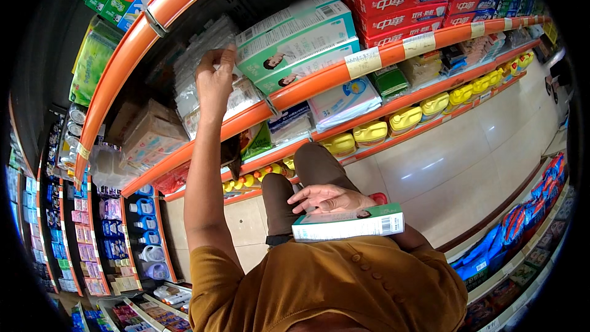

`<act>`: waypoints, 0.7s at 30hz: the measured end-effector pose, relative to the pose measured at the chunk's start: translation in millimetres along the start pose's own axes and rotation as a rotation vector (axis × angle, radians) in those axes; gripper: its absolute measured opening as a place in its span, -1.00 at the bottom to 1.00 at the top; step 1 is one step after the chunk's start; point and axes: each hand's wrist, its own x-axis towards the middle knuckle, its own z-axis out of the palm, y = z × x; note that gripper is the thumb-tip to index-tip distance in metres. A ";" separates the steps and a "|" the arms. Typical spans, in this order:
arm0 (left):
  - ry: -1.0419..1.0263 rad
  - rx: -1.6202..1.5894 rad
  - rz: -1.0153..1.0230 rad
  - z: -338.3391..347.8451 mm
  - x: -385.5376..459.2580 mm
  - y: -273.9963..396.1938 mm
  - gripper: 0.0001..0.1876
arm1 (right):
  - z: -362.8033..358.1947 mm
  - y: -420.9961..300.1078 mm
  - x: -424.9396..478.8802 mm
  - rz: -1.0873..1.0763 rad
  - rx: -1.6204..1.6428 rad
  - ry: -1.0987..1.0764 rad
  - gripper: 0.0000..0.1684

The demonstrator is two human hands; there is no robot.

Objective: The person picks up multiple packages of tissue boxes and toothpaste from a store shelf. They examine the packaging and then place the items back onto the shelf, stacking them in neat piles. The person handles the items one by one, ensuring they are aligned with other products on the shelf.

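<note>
My left hand [214,76] reaches into the shelf at the left end of a stack of green-and-white cartons [297,39]. Its fingers are bent and the thumb lies close to the cartons' edge; I cannot tell whether it grips one. Clear plastic packs [205,41] lie just behind and left of that hand. Down at my waist, my right hand [329,198] has its fingers apart and nothing in the palm. Another green-and-white carton [348,226] is tucked between my right wrist and my brown shirt [322,272], its barcode end facing right.
Red toothpaste boxes [396,0] are piled right of the cartons, behind an orange shelf edge [318,78]. Yellow jugs [405,120] line the lowest shelf near my knees. A cardboard box [154,133] sits left of my arm. Blue bags [507,230] fill a shelf across the aisle.
</note>
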 end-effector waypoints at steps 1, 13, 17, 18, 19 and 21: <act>0.026 0.094 0.099 1.1 2.7 -4.8 -0.54 | 0.6 0.0 0.4 0.006 0.007 -0.003 -0.16; -0.082 0.634 0.583 37.7 1.1 27.4 -0.46 | -2.3 1.1 -1.9 -0.018 0.026 -0.023 -0.29; -0.077 0.571 0.580 38.9 4.8 22.6 -0.49 | 1.1 -3.0 -2.5 0.007 0.006 -0.010 -0.28; -0.095 0.522 0.580 37.4 7.2 23.7 -0.48 | 0.6 -2.5 -2.0 0.006 0.001 -0.012 -0.29; -0.112 0.473 0.579 36.1 9.5 24.1 -0.47 | -0.4 -1.7 -1.3 0.004 -0.004 -0.014 -0.29; -0.170 0.416 0.536 35.3 13.6 23.6 -0.48 | -1.2 -1.6 -0.8 0.004 -0.010 -0.019 -0.29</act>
